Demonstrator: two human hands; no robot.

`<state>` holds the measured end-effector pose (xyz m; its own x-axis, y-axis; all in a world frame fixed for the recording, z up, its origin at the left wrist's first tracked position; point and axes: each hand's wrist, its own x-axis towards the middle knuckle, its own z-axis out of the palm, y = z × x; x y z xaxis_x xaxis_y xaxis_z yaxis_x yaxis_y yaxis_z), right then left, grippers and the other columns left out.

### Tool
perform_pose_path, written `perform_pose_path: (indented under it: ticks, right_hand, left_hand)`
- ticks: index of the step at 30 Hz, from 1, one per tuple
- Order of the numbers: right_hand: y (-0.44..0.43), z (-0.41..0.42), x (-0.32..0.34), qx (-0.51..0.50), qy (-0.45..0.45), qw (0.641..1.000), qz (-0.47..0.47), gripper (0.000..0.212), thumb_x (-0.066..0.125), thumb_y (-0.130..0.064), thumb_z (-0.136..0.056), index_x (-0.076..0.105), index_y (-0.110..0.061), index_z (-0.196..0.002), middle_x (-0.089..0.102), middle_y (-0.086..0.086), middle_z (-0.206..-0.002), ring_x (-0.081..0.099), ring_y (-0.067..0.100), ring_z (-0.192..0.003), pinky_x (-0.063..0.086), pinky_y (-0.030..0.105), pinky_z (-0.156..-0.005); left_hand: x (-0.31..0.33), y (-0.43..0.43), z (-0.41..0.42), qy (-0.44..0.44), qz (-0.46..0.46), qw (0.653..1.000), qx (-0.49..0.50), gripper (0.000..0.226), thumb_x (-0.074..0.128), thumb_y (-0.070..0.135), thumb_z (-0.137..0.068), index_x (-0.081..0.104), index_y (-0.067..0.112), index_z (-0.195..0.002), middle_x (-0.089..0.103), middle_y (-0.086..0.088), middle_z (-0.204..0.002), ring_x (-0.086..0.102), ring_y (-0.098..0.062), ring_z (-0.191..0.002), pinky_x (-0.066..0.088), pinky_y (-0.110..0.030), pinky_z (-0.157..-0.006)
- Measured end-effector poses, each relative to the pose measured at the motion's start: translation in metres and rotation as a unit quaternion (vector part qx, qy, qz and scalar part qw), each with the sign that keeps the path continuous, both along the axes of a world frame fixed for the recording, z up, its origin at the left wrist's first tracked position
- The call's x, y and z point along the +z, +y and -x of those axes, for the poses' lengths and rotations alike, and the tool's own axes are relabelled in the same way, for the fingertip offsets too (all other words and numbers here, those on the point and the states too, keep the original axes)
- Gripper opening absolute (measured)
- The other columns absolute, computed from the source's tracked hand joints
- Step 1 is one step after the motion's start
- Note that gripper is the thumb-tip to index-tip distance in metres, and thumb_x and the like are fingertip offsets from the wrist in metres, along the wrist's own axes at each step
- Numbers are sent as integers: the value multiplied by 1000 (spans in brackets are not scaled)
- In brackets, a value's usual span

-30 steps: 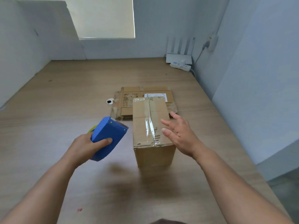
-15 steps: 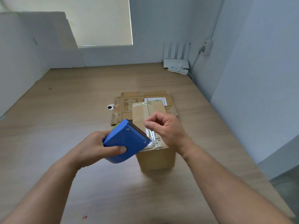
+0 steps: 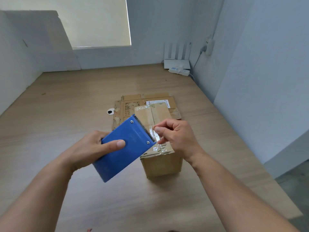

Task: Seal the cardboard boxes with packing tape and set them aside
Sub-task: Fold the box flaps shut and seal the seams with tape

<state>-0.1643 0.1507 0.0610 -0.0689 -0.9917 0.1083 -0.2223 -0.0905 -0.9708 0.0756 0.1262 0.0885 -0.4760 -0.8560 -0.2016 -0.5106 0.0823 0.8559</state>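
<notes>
A left hand (image 3: 90, 148) grips a blue tape dispenser (image 3: 123, 148), thumb across its flat side. The toothed blade tilts up and to the right, likely to present the tape end. Just right of the blade, a right hand (image 3: 177, 138) pinches the clear tape end (image 3: 154, 133) between thumb and forefinger, apparently to draw out a new strip. Beneath both hands, a small cardboard box (image 3: 162, 164) stands on the wooden worktop (image 3: 66, 101), its top seam already taped. Flattened cardboard (image 3: 133, 101) lies behind it.

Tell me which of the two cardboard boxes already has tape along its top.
The standing box nearest the person, with clear tape down its top seam; the other box lies flattened behind it.
</notes>
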Motion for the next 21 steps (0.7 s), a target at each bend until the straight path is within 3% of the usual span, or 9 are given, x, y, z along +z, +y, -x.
perform_pose_path:
  ticks: [3, 4, 8, 14, 17, 21]
  right_hand:
    - [7, 29, -2, -93, -42, 994, -28, 17, 64, -6, -88, 69, -14, -74, 56, -1, -61, 60, 15, -51, 55, 33, -58]
    - [10, 41, -3, -121, -52, 991, -38, 17, 64, -5, -88, 68, -12, -73, 54, -1, -59, 57, 13, -48, 57, 32, -57]
    - [21, 47, -19, -126, -49, 984, -115, 13, 65, -2, -86, 66, 0, -73, 50, -3, -49, 47, 12, -42, 58, 34, -55]
    - [33, 38, -40, -206, -63, 967, -137, 13, 63, 0, -85, 63, 8, -75, 45, 3, -53, 41, 13, -40, 51, 25, -45]
    - [36, 38, -46, -229, -56, 961, -143, 13, 63, 0, -85, 63, 5, -73, 44, 4, -55, 41, 12, -40, 51, 26, -45]
    - [36, 43, -46, -251, -47, 955, -148, 14, 62, -1, -85, 62, 0, -71, 44, 3, -56, 41, 11, -40, 53, 28, -47]
  left_hand:
    - [1, -11, -38, -28, 4, 999, 18, 91, 69, 89, -29, 71, 11, -76, 69, -20, -76, 63, -32, -62, 39, -34, -66]
    - [3, -13, -52, -53, -2, 998, 31, 97, 70, 89, -26, 71, 6, -76, 68, -26, -77, 63, -34, -62, 38, -36, -67]
    - [-2, -16, -73, -165, -48, 985, 12, 99, 63, 93, -20, 75, 13, -77, 73, -13, -74, 70, -34, -70, 48, -41, -69]
    - [-8, -22, -55, -237, -69, 969, -15, 99, 45, 102, -17, 74, 26, -73, 73, -1, -70, 69, -19, -62, 43, -29, -64]
    - [-14, -28, -48, -255, -85, 963, -29, 105, 49, 100, -19, 74, 15, -76, 73, -4, -71, 70, -22, -65, 44, -30, -65]
    - [-23, -34, -41, -261, -87, 961, -43, 94, 52, 93, -33, 74, 14, -79, 73, -6, -74, 70, -27, -71, 42, -32, -67]
